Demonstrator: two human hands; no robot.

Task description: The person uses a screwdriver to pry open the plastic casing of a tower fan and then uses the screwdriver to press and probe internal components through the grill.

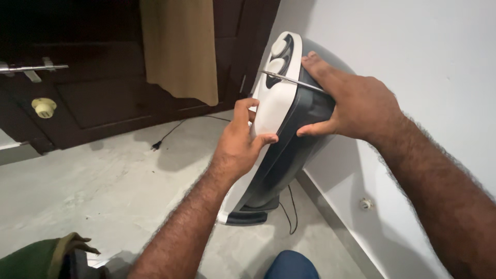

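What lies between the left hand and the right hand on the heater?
In the head view, the heater's white front panel and a thin metal blade lie between the left hand and right hand.

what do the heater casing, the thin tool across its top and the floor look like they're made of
Heater casing: looks like moulded plastic, a smooth white front with soft sheen and dark grey sides. Thin tool under the right hand: probably metal, a slim blade with a bright glint. Floor: likely polished stone or cement, mottled grey and faintly reflective.
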